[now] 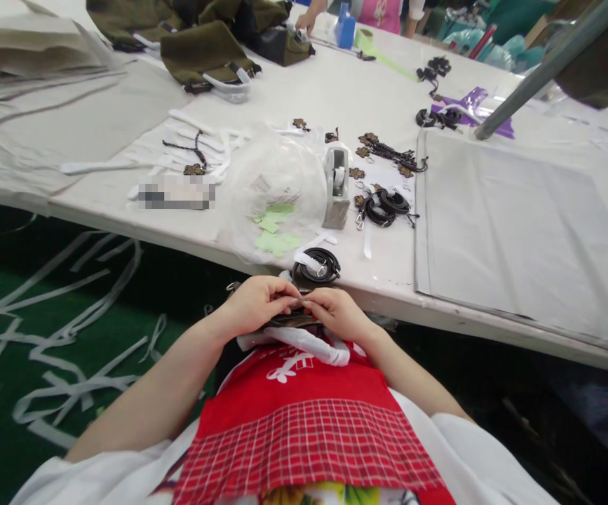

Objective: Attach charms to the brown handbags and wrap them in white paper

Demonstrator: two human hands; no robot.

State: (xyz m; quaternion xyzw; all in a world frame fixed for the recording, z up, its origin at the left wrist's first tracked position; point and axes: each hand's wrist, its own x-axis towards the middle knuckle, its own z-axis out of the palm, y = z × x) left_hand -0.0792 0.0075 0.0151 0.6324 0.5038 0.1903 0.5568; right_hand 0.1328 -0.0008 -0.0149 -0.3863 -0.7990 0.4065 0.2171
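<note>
My left hand (255,303) and my right hand (339,312) meet at the table's front edge, fingertips pinched together almost touching. What they pinch is too small to make out. Under them, on my lap, lies a dark bag, mostly covered by the hands, with a white-wrapped handle (304,341) curving toward me. Just beyond the fingertips a coiled black strap (320,266) with a metal clasp and a white wrap rests at the table edge. Behind it are a clear plastic bag (282,168) with green paper slips (277,238) and a grey tape dispenser (337,186).
On the table (388,280) lie braided cords with flower-shaped charms (395,154), more coiled straps (383,206), and a grey sheet stack (519,231). Olive bags (203,52) sit at the back left. A metal pole (550,70) slants at right. A co-worker's hand (306,22) shows far off.
</note>
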